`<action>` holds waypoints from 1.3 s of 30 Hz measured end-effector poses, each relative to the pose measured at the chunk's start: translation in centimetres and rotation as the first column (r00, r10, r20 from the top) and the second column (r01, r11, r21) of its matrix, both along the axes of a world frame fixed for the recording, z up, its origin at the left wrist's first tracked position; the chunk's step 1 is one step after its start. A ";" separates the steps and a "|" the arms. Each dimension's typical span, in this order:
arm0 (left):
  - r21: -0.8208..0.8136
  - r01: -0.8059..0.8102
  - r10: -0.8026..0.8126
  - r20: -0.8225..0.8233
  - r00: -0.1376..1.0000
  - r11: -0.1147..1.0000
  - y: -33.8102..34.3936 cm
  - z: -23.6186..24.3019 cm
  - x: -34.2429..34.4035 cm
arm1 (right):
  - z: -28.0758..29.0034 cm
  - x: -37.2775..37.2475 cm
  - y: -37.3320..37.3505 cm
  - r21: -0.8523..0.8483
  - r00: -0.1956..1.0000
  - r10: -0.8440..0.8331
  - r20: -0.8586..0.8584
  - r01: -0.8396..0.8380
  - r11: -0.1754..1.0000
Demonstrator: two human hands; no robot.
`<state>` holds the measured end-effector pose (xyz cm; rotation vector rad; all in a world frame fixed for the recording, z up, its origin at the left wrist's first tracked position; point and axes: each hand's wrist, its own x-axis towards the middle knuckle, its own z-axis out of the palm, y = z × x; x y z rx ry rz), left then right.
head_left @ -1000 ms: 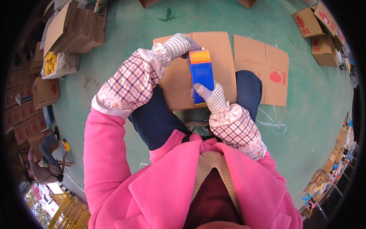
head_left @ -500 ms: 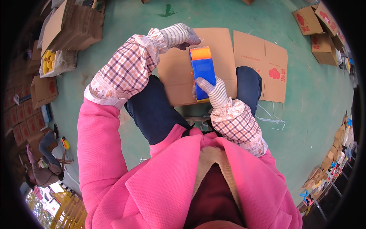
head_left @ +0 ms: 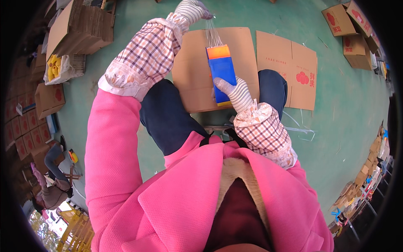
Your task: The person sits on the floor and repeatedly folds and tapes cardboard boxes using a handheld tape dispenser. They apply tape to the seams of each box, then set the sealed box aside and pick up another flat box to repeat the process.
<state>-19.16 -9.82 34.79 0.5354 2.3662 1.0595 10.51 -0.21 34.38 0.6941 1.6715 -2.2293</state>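
Note:
A long blue box [head_left: 222,71] with an orange far end lies over the cardboard sheet [head_left: 189,80] across my lap. My right hand [head_left: 237,93], in a striped glove, is closed around its near part, with the thumb on top. From the orange end a fan of thin, pale strands [head_left: 213,35] stretches away from me. They run together at the fingertips of my left hand [head_left: 193,10], also gloved, which is pinched on their ends beyond the sheet's far edge. Whether the strands are wire or plastic is too fine to tell.
A second flattened carton [head_left: 300,75] lies to the right, with loose white straps [head_left: 300,130] near it. Stacked flat cardboard [head_left: 86,29] and a crate with yellow items [head_left: 56,67] stand at left. Cartons [head_left: 354,38] sit far right. Another person [head_left: 52,185] is at far left.
My left hand has moved away from me, and the strands now stretch visibly out of the orange end. The right hand still holds the box, which has shifted slightly.

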 end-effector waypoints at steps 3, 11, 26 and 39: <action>0.000 -0.012 0.011 -0.189 0.982 1.000 0.4 -2.2 -4.0 | -0.1 -0.2 -0.1 0.093 0.998 -0.001 -0.057 0.007 0.996; -0.170 -0.003 -0.055 -0.336 0.940 0.986 3.2 -8.5 -9.2 | 0.7 -1.9 0.6 0.022 0.996 -0.041 0.078 0.040 0.999; -0.803 0.480 -0.396 0.337 0.854 0.353 6.4 -13.7 -4.5 | 1.8 -2.5 0.1 -0.044 0.992 -0.075 0.100 0.080 0.996; -0.830 0.440 -0.442 0.271 0.855 0.343 4.2 -13.6 -2.7 | 0.9 -2.4 0.3 -0.023 0.994 -0.090 0.058 0.091 0.996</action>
